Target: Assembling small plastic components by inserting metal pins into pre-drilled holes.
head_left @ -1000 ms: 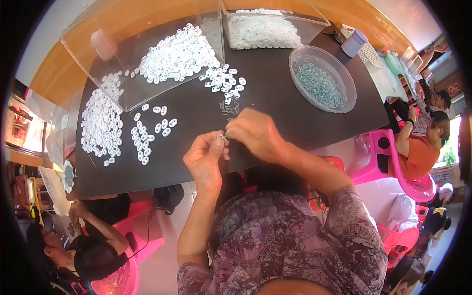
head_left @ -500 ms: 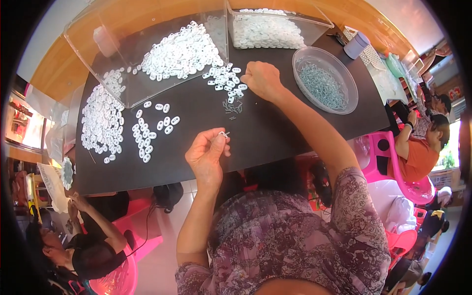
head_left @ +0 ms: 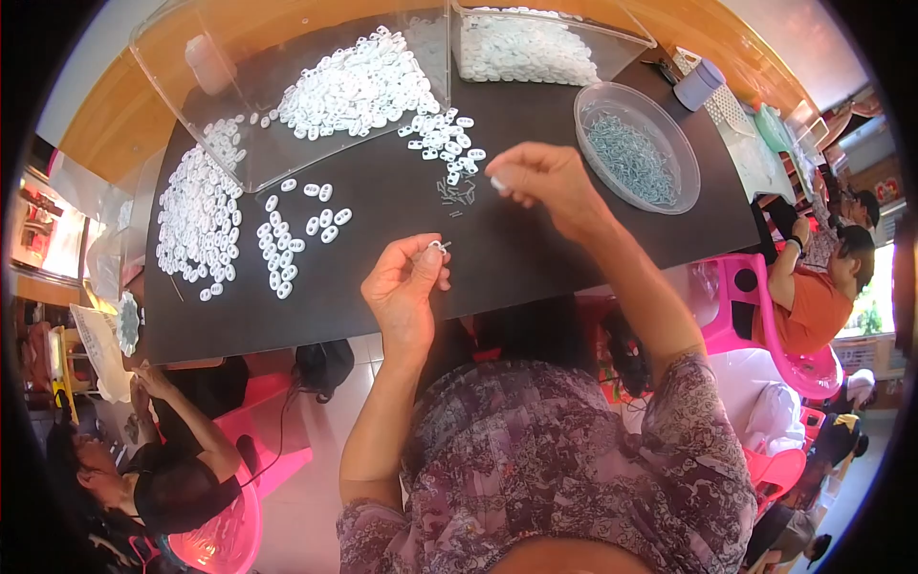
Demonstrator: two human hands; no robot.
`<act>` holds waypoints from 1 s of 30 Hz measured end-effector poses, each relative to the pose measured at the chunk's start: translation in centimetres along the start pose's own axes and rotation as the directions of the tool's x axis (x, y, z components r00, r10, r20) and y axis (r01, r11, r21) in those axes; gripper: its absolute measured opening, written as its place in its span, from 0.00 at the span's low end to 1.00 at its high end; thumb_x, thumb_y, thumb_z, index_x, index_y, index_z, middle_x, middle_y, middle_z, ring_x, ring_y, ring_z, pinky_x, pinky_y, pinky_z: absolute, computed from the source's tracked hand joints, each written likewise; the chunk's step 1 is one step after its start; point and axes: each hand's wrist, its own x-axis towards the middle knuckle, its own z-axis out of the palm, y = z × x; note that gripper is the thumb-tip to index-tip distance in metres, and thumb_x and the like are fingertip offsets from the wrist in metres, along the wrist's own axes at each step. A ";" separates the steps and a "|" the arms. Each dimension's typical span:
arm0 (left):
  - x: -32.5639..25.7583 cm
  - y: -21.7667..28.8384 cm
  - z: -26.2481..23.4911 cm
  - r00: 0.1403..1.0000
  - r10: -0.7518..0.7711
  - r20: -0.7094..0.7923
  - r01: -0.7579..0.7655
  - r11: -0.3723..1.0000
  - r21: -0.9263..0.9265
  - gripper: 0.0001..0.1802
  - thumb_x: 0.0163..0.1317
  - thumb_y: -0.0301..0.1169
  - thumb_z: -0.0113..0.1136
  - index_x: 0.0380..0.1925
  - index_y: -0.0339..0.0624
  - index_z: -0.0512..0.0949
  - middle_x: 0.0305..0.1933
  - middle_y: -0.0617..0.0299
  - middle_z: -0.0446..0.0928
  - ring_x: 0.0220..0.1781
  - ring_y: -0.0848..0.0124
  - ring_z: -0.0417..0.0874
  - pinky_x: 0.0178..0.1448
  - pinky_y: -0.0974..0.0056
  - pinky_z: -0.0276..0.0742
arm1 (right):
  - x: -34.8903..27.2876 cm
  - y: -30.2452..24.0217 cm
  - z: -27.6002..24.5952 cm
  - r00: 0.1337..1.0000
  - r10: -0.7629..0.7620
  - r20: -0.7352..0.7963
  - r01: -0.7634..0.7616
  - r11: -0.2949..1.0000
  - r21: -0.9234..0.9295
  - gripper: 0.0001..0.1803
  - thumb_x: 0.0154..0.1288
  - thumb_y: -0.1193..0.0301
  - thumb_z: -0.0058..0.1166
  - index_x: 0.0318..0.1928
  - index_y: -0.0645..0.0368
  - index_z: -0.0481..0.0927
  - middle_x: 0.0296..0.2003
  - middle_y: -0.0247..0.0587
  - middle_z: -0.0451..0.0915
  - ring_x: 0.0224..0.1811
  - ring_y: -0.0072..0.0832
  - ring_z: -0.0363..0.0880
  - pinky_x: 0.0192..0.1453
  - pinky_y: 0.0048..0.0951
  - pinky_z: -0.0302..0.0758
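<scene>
My left hand [head_left: 404,292] is closed in a pinch above the near part of the dark table [head_left: 373,177]. Between its thumb and fingers is a small white plastic piece [head_left: 437,246] with a thin metal screw sticking out. To its right, my right hand [head_left: 557,187] pinches another white plastic piece [head_left: 497,183] at its fingertips. A loose cluster of white two-holed oval pieces [head_left: 442,139] lies just beyond the hands. A few small screws [head_left: 456,192] are scattered between that cluster and my left hand.
At the back stand a clear box [head_left: 253,187] with white pieces heaped in it and another clear box [head_left: 653,43]. A round clear tub [head_left: 690,177] holds many screws. More oval pieces [head_left: 196,220] lie at left. A purple cup [head_left: 699,86] stands back right. People sit on both sides.
My right hand has come back from the loose white pieces toward me and right, now showing a white piece in its fingertips. My left hand keeps its hold, nearly still.
</scene>
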 end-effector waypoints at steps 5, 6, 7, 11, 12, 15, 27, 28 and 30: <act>-0.2 0.0 -0.1 0.999 -0.015 0.031 0.015 1.000 0.002 0.08 0.60 0.23 0.59 0.37 0.30 0.78 0.30 0.57 0.79 0.26 0.75 0.76 0.30 0.72 0.73 | -3.3 0.7 2.1 0.989 0.004 0.148 -0.024 0.991 0.130 0.10 0.60 0.74 0.56 0.41 0.64 0.81 0.31 0.33 0.80 0.29 0.15 0.74 0.33 0.17 0.69; -0.4 0.2 0.0 0.999 -0.015 0.032 0.015 1.000 0.005 0.08 0.60 0.23 0.59 0.37 0.30 0.78 0.30 0.57 0.79 0.26 0.75 0.76 0.30 0.72 0.73 | -3.5 0.8 2.3 0.989 0.003 0.148 -0.023 0.991 0.134 0.10 0.60 0.74 0.56 0.41 0.64 0.81 0.31 0.33 0.80 0.29 0.15 0.74 0.33 0.17 0.69; -0.6 0.4 0.3 0.999 -0.021 0.039 0.020 1.000 0.009 0.08 0.60 0.23 0.59 0.38 0.30 0.78 0.30 0.56 0.79 0.26 0.75 0.76 0.30 0.72 0.73 | -3.6 1.0 2.5 0.989 0.008 0.147 -0.031 0.988 0.153 0.09 0.60 0.74 0.56 0.40 0.64 0.81 0.31 0.34 0.80 0.29 0.15 0.74 0.32 0.17 0.69; -1.4 0.8 1.1 0.998 -0.040 0.040 0.040 0.999 -0.015 0.08 0.60 0.23 0.59 0.38 0.30 0.77 0.30 0.56 0.79 0.25 0.75 0.76 0.30 0.72 0.73 | -4.5 1.0 3.5 0.992 0.030 0.126 -0.054 0.981 0.189 0.09 0.62 0.73 0.54 0.41 0.64 0.81 0.30 0.36 0.80 0.28 0.16 0.73 0.31 0.16 0.69; -1.6 0.8 1.2 0.999 -0.040 0.037 0.041 0.999 -0.013 0.08 0.60 0.23 0.59 0.38 0.30 0.77 0.30 0.56 0.79 0.25 0.75 0.76 0.30 0.72 0.73 | -4.7 0.8 3.6 0.992 0.052 0.118 -0.073 0.982 0.176 0.10 0.62 0.73 0.54 0.42 0.65 0.81 0.30 0.36 0.80 0.28 0.16 0.73 0.31 0.16 0.68; -1.9 0.9 1.3 0.998 -0.052 0.019 0.052 0.999 -0.013 0.08 0.61 0.23 0.58 0.38 0.30 0.77 0.30 0.57 0.79 0.25 0.75 0.75 0.30 0.72 0.73 | -5.0 1.0 3.9 0.995 0.053 0.089 -0.063 0.991 0.115 0.11 0.63 0.73 0.54 0.43 0.65 0.81 0.29 0.35 0.80 0.29 0.15 0.73 0.31 0.15 0.68; -2.6 0.6 1.8 0.996 -0.032 -0.089 0.032 0.999 0.007 0.07 0.62 0.22 0.56 0.37 0.28 0.77 0.28 0.57 0.78 0.23 0.76 0.75 0.26 0.72 0.72 | -5.7 1.6 5.6 0.999 -0.034 -0.021 0.037 0.991 0.129 0.10 0.60 0.76 0.57 0.43 0.64 0.81 0.31 0.33 0.81 0.29 0.14 0.74 0.31 0.16 0.71; -2.7 0.6 1.7 0.995 -0.024 -0.094 0.026 1.000 0.018 0.07 0.62 0.22 0.56 0.37 0.29 0.77 0.29 0.58 0.78 0.24 0.76 0.75 0.26 0.72 0.72 | -5.7 1.5 5.7 0.999 -0.034 -0.018 0.036 0.991 0.130 0.10 0.60 0.76 0.57 0.43 0.64 0.81 0.31 0.33 0.81 0.29 0.14 0.74 0.31 0.16 0.71; -2.8 0.7 1.7 0.995 -0.015 -0.101 0.018 0.999 0.029 0.07 0.62 0.22 0.56 0.37 0.29 0.77 0.29 0.58 0.78 0.24 0.76 0.75 0.26 0.72 0.72 | -5.8 1.2 5.9 0.998 -0.065 -0.022 0.067 0.991 0.118 0.10 0.60 0.78 0.56 0.42 0.69 0.80 0.30 0.34 0.81 0.30 0.14 0.75 0.34 0.17 0.72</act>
